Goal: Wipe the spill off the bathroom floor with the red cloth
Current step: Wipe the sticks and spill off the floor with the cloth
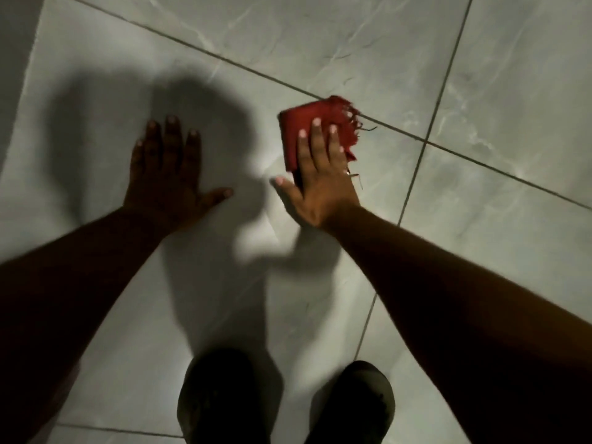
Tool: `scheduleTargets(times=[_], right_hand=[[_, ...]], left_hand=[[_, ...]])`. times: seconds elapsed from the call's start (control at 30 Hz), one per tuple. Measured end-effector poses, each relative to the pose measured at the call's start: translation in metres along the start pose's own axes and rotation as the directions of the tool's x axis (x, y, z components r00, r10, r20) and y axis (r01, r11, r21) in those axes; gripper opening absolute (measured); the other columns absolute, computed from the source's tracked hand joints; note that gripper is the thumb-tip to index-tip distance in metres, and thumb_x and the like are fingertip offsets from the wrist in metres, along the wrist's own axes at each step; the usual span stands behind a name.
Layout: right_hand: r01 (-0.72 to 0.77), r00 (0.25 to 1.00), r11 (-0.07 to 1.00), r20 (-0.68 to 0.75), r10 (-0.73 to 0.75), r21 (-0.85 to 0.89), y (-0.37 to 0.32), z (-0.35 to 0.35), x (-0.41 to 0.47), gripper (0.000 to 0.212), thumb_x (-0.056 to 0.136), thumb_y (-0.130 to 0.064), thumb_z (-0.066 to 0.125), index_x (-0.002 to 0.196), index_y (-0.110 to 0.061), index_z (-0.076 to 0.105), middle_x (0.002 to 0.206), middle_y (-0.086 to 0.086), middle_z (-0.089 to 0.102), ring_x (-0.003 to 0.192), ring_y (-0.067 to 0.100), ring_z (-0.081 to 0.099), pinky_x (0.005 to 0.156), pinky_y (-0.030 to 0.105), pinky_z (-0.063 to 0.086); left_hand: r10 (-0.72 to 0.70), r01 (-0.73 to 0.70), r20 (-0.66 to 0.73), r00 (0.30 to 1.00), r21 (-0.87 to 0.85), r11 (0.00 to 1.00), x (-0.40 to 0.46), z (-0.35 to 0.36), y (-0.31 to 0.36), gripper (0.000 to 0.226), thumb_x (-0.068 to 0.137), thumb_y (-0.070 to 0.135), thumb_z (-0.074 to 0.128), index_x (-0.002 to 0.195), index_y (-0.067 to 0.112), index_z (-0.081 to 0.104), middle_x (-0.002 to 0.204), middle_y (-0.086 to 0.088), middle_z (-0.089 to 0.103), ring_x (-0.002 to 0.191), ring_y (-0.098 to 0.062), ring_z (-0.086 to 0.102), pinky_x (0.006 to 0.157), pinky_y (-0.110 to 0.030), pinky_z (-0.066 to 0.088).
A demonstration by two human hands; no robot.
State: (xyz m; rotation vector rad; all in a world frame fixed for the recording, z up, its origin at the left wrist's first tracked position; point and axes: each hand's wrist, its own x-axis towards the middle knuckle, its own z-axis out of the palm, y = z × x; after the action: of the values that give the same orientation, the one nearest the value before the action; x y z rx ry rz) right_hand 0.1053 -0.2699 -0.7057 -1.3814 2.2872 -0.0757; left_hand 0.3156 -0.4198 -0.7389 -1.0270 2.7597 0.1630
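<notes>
A folded red cloth [304,126] with a frayed, fringed edge lies on the grey marbled floor tiles [320,43], right at a dark grout line. My right hand [318,177] presses flat on the cloth, fingers spread over its near half. My left hand [169,169] rests palm down on the bare tile to the left, fingers apart, holding nothing, in deep shadow. No spill is plainly visible on the tiles; a faint sheen shows between the hands.
My two knees in dark trousers [221,395] rest on the floor at the bottom edge. Dark grout lines [429,145] cross to the right of the cloth. A pale wall or raised edge [16,91] runs along the left side.
</notes>
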Motion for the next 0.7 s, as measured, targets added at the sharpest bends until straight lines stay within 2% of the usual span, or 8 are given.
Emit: scheduleTargets(times=[0.1, 0.17, 0.23, 0.37, 0.47, 0.5, 0.6, 0.7], right_hand=[[0.167, 0.986, 0.98, 0.032, -0.164, -0.108, 0.048, -0.014, -0.023, 0.086, 0.092, -0.058, 0.044, 0.15, -0.002, 0.015, 0.16, 0.024, 0.008, 0.148, 0.046, -0.001, 0.122, 0.052, 0.008], [0.012, 0.999, 0.998, -0.043, -0.014, -0.065, 0.075, -0.02, -0.032, 0.086, 0.091, -0.053, 0.05, 0.149, 0.002, 0.018, 0.158, 0.029, 0.01, 0.147, 0.049, 0.001, 0.123, 0.052, 0.006], [-0.258, 0.964, 0.966, -0.066, 0.259, 0.024, 0.094, -0.021, -0.042, 0.086, 0.093, -0.051, 0.048, 0.151, 0.001, 0.01, 0.16, 0.028, 0.002, 0.147, 0.048, -0.004, 0.123, 0.05, 0.001], [-0.584, 0.803, 0.795, -0.029, 0.596, 0.161, 0.097, -0.012, -0.037, 0.093, 0.092, -0.064, 0.032, 0.151, -0.003, -0.005, 0.161, 0.023, -0.013, 0.147, 0.044, -0.014, 0.12, 0.049, -0.007], [-0.78, 0.57, 0.544, -0.009, 0.822, 0.31, 0.055, -0.007, -0.001, 0.104, 0.085, -0.076, 0.029, 0.151, -0.003, -0.007, 0.161, 0.023, -0.013, 0.147, 0.044, -0.013, 0.119, 0.052, -0.007], [-0.794, 0.54, 0.513, -0.007, 0.841, 0.327, 0.041, -0.007, 0.009, 0.108, 0.083, -0.078, 0.029, 0.15, -0.003, -0.008, 0.161, 0.023, -0.014, 0.147, 0.044, -0.014, 0.119, 0.054, -0.006], [-0.712, 0.671, 0.642, 0.009, 0.741, 0.285, 0.007, -0.006, 0.04, 0.112, 0.077, -0.083, 0.02, 0.149, -0.003, -0.013, 0.159, 0.023, -0.021, 0.145, 0.044, -0.022, 0.117, 0.058, -0.008], [-0.467, 0.881, 0.868, 0.004, 0.473, 0.168, -0.032, -0.006, 0.065, 0.11, 0.078, -0.082, 0.017, 0.15, -0.003, -0.007, 0.16, 0.024, -0.018, 0.144, 0.045, -0.022, 0.116, 0.058, -0.01]], left_hand=[[-0.002, 0.003, -0.052, 0.999, 0.028, 1.0, -0.002, -0.002, 0.001, 0.101, 0.082, 0.077, 0.037, 0.154, 0.01, 0.012, 0.159, -0.026, 0.013, 0.145, -0.049, 0.012, 0.117, -0.054, 0.011], [0.011, -0.008, -0.072, 0.997, 0.036, 0.999, -0.004, -0.004, 0.001, 0.1, 0.083, 0.076, 0.038, 0.154, 0.01, 0.013, 0.159, -0.027, 0.014, 0.145, -0.049, 0.013, 0.117, -0.054, 0.011], [0.032, -0.03, -0.083, 0.996, 0.026, 0.999, -0.003, -0.004, 0.0, 0.1, 0.083, 0.075, 0.038, 0.154, 0.009, 0.012, 0.159, -0.028, 0.013, 0.145, -0.05, 0.013, 0.116, -0.056, 0.012], [0.026, -0.024, -0.074, 0.997, 0.02, 0.999, 0.0, 0.0, -0.002, 0.102, 0.081, 0.077, 0.032, 0.154, 0.011, 0.007, 0.159, -0.028, 0.01, 0.145, -0.049, 0.009, 0.115, -0.059, 0.01], [0.012, -0.011, -0.055, 0.998, 0.016, 1.0, 0.0, 0.003, -0.001, 0.103, 0.08, 0.079, 0.029, 0.154, 0.012, 0.007, 0.159, -0.027, 0.009, 0.145, -0.049, 0.009, 0.115, -0.06, 0.009], [0.016, -0.016, -0.053, 0.998, 0.008, 1.0, -0.001, 0.002, 0.001, 0.103, 0.08, 0.079, 0.029, 0.154, 0.011, 0.008, 0.159, -0.027, 0.01, 0.146, -0.049, 0.009, 0.116, -0.06, 0.009], [0.017, -0.016, -0.066, 0.998, 0.004, 1.0, -0.001, -0.004, 0.003, 0.101, 0.082, 0.076, 0.031, 0.153, 0.008, 0.014, 0.159, -0.029, 0.013, 0.146, -0.049, 0.01, 0.116, -0.058, 0.01], [0.014, -0.014, -0.048, 0.999, 0.006, 1.0, -0.002, -0.007, 0.003, 0.1, 0.082, 0.076, 0.03, 0.153, 0.006, 0.016, 0.159, -0.029, 0.013, 0.146, -0.048, 0.011, 0.117, -0.057, 0.01]])
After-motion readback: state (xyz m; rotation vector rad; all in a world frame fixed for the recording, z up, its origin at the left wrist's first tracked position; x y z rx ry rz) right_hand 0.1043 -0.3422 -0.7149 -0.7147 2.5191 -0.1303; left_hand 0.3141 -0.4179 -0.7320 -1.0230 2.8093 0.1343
